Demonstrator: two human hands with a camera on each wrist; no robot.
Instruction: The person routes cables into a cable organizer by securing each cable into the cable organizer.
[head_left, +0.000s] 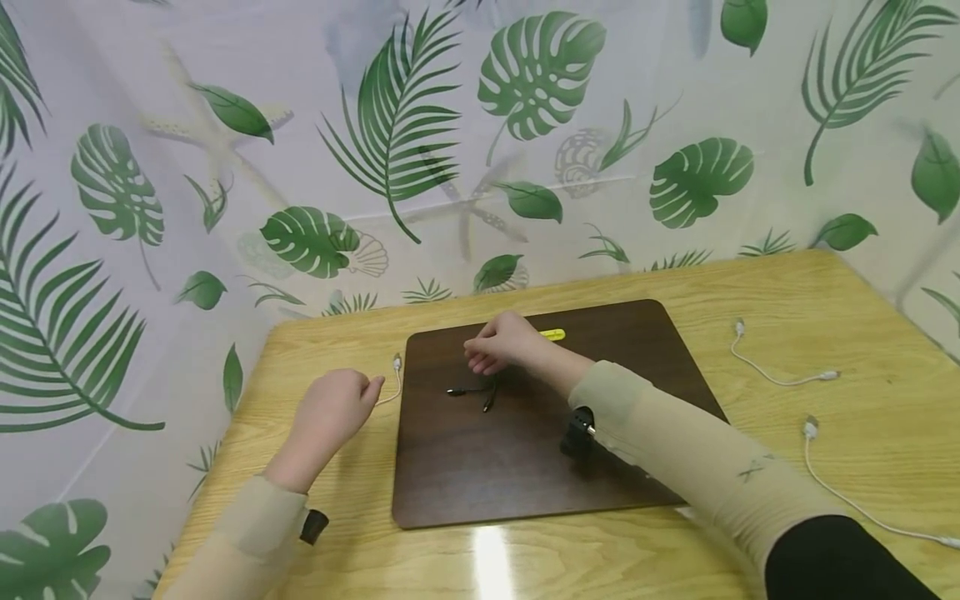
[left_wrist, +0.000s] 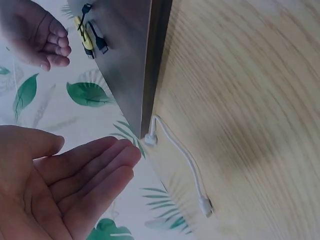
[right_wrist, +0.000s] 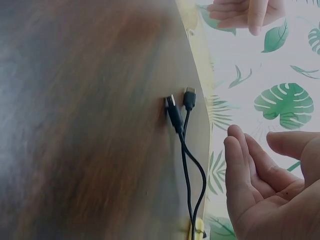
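A black cable (right_wrist: 187, 155) lies on a dark brown board (head_left: 480, 467), its two plugs side by side. Beside the cable is a small yellow piece (head_left: 553, 335); whether it is fixed to the cable I cannot tell. My right hand (head_left: 504, 343) hovers over the board near the cable, fingers loosely bent, and the right wrist view shows nothing in it. Left of the board, my left hand (left_wrist: 75, 185) is held above the table with fingers nearly straight and nothing in them. Close to it lies a short white cable (left_wrist: 182, 152), along the board's left edge.
The board lies on a light wood table (head_left: 600, 550). On the table's right side are a white cable (head_left: 772, 377) and, nearer me, another white cable (head_left: 847, 498). A leaf-patterned cloth (head_left: 450, 108) hangs behind the table and along its left side.
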